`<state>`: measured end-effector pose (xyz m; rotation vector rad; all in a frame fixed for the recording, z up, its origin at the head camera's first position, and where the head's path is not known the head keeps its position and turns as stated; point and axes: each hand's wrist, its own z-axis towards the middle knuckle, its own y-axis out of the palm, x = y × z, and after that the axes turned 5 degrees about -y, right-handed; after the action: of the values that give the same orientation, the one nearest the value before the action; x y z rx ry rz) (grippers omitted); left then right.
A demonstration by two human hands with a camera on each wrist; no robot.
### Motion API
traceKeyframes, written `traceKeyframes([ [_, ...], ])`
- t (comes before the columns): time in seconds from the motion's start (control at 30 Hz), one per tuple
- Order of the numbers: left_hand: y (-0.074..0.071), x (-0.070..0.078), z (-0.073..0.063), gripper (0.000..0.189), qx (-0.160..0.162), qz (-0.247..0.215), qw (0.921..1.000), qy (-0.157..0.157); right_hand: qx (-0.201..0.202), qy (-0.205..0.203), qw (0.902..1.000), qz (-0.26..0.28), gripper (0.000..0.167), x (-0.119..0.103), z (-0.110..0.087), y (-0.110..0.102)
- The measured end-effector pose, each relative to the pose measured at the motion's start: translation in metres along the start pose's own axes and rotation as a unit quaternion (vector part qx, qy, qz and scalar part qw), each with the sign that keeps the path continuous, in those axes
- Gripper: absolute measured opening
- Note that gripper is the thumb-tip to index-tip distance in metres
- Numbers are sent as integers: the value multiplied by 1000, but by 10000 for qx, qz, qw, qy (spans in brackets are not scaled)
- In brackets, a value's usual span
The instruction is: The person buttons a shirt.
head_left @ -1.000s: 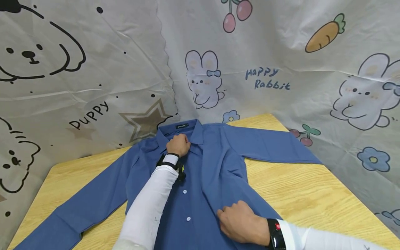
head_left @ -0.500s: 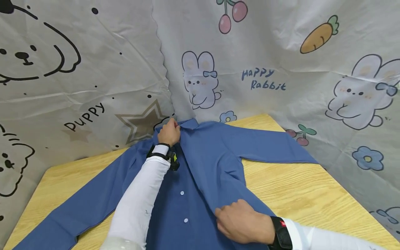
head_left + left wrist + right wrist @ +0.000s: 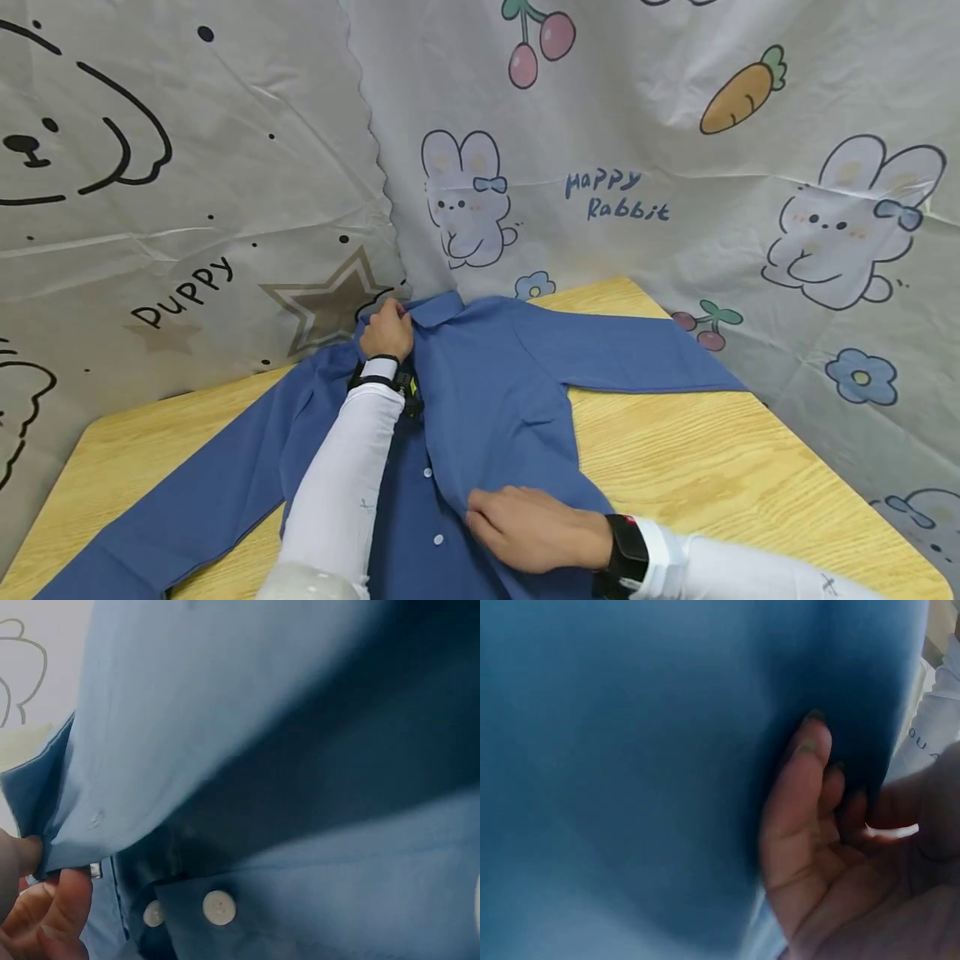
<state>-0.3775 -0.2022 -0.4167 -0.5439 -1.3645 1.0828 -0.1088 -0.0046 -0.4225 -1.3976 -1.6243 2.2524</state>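
A blue long-sleeved button-up shirt [image 3: 480, 392] lies front up across the table. My left hand [image 3: 387, 332] is at its collar [image 3: 437, 310]; in the left wrist view, thumb and fingers pinch the collar end of one front panel [image 3: 142, 750], beside a buttonhole. Lower down, my right hand [image 3: 536, 529] grips the edge of that same panel. In the right wrist view its fingers curl at the blue cloth [image 3: 645, 780]. The panel is lifted over the other front edge, where white buttons [image 3: 219, 907] show. My left forearm covers part of the shirt's left side.
The light wood table [image 3: 675, 450] shows on both sides of the shirt. One sleeve [image 3: 637, 350] stretches right; the other [image 3: 187, 492] runs toward the lower left. A printed white cloth [image 3: 315, 183] hangs behind the table's far edges.
My left hand has gone from the collar's middle to its left side, drawing the front panel across. My right hand has moved left with the panel's lower part, close to the button row.
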Motion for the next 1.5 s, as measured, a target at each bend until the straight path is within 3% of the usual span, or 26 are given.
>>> traceKeyframes([
  [0.13,-2,-6,-1,18,-52,-18,10000,-44,-93,40,9930,1179,28,1,6,8],
  [0.2,-3,-10,-3,22,-256,-14,9997,42,-156,110,9895,1433,27,3,7,11],
  [0.33,-5,-16,-7,38,-624,42,9974,354,-217,95,9949,980,21,8,6,14],
  [0.5,-6,-15,-12,47,-316,-195,9950,924,-323,-154,9975,613,16,11,5,14],
  [0.6,-6,-13,-19,51,-326,-82,9916,1249,-390,-281,9977,487,16,12,6,13],
  [0.77,-11,-16,-37,65,-584,328,9848,1604,-400,-376,9974,456,17,14,6,14],
  [0.87,-18,-20,-55,60,-619,412,9746,2115,-284,-410,9983,296,17,18,4,11],
  [0.93,-25,-22,-72,50,-730,464,9583,2722,-175,-419,9989,152,18,22,3,7],
  [1.0,-32,-23,-91,38,-907,511,9310,3499,-61,-417,9990,118,18,27,2,3],
  [1.17,-51,-26,-141,26,-1590,724,8383,5165,372,-308,9988,48,17,40,2,-10],
  [1.27,-61,-29,-166,31,-1782,993,7925,5747,716,-207,9970,-213,15,47,3,-18],
  [1.5,-74,-25,-233,43,-2045,1435,7057,6630,1024,-54,9939,-415,16,64,0,-30],
])
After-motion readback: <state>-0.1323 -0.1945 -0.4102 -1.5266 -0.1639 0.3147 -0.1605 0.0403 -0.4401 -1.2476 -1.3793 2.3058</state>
